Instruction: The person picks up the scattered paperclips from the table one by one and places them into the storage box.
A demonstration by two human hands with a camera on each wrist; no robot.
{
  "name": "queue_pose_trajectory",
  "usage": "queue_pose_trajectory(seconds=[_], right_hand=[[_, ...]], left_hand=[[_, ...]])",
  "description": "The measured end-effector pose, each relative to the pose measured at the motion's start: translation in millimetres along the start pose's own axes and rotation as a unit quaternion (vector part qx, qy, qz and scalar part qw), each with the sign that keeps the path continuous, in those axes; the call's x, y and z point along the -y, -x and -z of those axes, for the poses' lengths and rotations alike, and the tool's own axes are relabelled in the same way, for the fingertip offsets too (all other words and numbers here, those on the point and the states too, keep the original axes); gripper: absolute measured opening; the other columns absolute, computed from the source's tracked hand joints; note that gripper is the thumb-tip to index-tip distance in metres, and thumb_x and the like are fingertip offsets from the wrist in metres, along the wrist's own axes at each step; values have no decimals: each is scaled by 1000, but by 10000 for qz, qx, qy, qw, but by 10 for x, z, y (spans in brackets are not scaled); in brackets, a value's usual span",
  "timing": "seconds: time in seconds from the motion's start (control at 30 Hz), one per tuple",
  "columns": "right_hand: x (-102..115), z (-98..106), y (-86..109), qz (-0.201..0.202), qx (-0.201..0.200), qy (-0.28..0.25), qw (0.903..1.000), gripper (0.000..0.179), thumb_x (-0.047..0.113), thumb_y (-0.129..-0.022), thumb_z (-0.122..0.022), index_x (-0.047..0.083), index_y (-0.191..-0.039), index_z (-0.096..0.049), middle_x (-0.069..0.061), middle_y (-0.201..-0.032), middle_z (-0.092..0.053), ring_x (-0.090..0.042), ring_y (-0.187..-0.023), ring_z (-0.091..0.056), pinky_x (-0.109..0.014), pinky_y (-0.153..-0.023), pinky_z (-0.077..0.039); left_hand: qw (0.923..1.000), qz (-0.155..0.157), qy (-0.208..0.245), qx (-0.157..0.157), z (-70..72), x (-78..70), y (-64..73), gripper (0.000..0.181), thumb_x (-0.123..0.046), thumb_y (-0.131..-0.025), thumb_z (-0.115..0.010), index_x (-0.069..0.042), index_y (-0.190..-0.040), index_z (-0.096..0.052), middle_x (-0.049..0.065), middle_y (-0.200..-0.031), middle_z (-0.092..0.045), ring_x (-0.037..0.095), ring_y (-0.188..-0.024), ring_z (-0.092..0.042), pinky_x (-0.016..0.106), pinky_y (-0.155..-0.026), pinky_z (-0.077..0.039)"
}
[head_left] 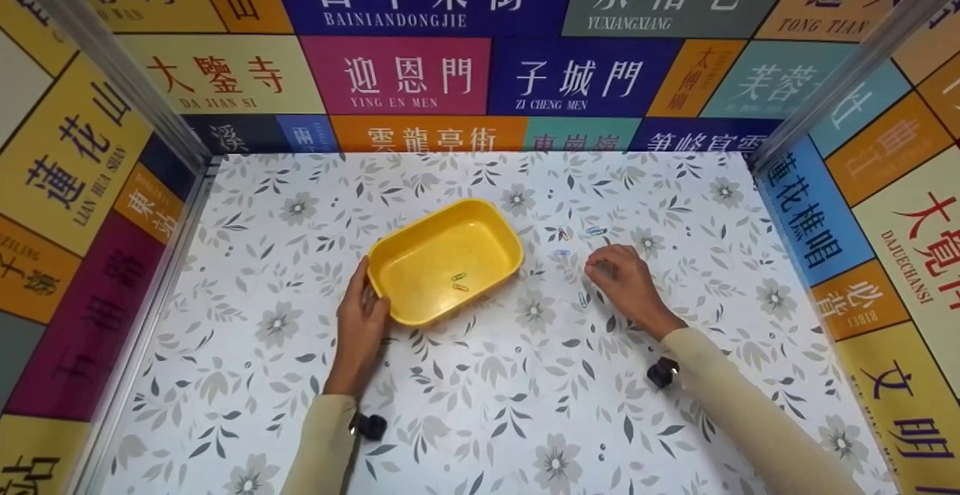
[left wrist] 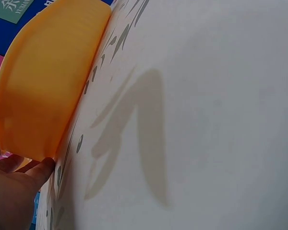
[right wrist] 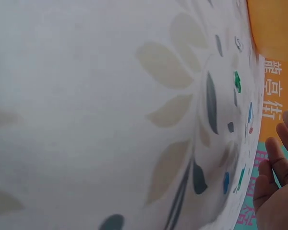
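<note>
My left hand (head_left: 363,322) grips the near-left corner of a yellow plastic tray (head_left: 386,259), with the fingers along its left end and the thumb at the front. In the left wrist view, the thumb touches the tray's outer wall (left wrist: 48,81) low down. A green paper clip (head_left: 460,277) and an orange paper clip (head_left: 460,288) lie inside. To the right, my right hand (head_left: 626,281) hovers with loosely bent fingers; nothing shows between them. Close by on the table are a blue paper clip (head_left: 596,231), a reddish one (head_left: 565,235), a purple one (head_left: 562,253) and a green one (head_left: 583,300).
A white sheet with grey flowers and leaves covers the table (head_left: 465,412). Panels with colourful place-name signs (head_left: 397,75) stand along the back and both sides. Each wrist bears a small black camera, such as the right one (head_left: 661,372).
</note>
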State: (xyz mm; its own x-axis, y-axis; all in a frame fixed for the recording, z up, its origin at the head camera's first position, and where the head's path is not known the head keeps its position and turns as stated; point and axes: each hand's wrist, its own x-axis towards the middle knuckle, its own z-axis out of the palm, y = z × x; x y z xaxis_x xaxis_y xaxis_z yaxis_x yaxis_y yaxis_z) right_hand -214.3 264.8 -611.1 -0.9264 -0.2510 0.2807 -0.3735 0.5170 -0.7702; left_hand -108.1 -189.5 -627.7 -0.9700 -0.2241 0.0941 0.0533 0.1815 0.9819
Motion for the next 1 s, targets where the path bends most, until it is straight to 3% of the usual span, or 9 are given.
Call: queue_pose_trajectory(seconds=[0.27, 0.7, 1.0], right_hand=[[-35, -36, 116, -239, 203, -113, 9994, 3, 5, -101, -79, 3, -102, -79, -10, -108, -73, -19, -100, -57, -26, -87, -44], [-27, -94, 243, -155, 275, -115, 9994, 6, 0, -96, -82, 5, -95, -80, -11, -112, -73, -30, -111, -61, -29, -97, -43], [-36, -94, 287, 26, 374, 160, 9992, 5, 2, -97, -82, 5, -94, -80, -13, -115, -72, -31, -114, -60, -26, -98, -44]], left_hand=[[10000, -67, -8, 34, 0, 10, -3, 76, 4, -104, -54, -4, -175, -26, 9, -179, -33, 27, -162, -37, 39, -130, -38], [9998, -194, 8, 34, 14, 24, -2, 75, 5, -104, -55, -3, -174, -28, 10, -178, -34, 28, -163, -36, 39, -130, -38], [9999, -155, 23, -14, 10, 22, -7, 76, 4, -104, -55, -4, -174, -27, 9, -179, -34, 27, -164, -35, 42, -132, -34]])
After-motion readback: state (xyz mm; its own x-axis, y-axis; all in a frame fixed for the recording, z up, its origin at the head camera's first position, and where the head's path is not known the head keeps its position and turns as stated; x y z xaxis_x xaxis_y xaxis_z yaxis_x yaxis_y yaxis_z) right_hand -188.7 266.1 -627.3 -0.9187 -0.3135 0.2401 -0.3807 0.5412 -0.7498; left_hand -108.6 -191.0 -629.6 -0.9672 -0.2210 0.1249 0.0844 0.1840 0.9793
